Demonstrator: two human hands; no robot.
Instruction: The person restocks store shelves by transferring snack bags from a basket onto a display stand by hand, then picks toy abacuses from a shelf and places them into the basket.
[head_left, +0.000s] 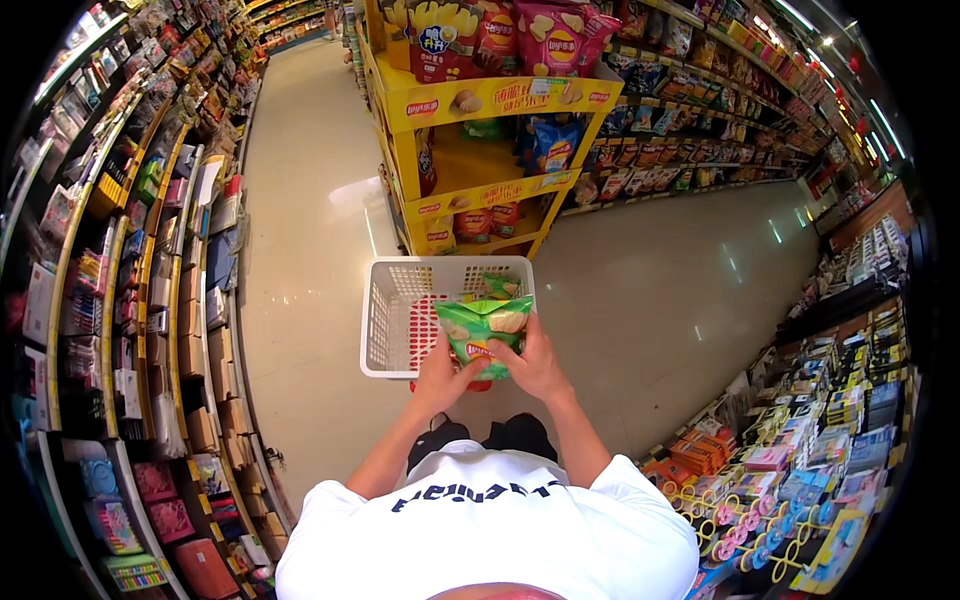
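Note:
Both of my hands hold a green bag of Lay's potato chips (484, 335) over the near right part of a white plastic shopping basket (373, 315). My left hand (445, 375) grips the bag's lower left side, and my right hand (531, 360) its right side, with the thumbs on the front. Another green bag (501, 286) lies inside the basket near its far right corner. Red shows through the holes in the basket's bottom. The held bag hides part of the basket's near right side.
A yellow cardboard display stand (480, 199) with chip bags rises just beyond the basket. Stationery shelves (180, 300) line the left. Snack shelves (675, 112) run along the back right, and racks of small packaged goods (795, 435) stand at the lower right. Tiled floor (300, 225) lies between them.

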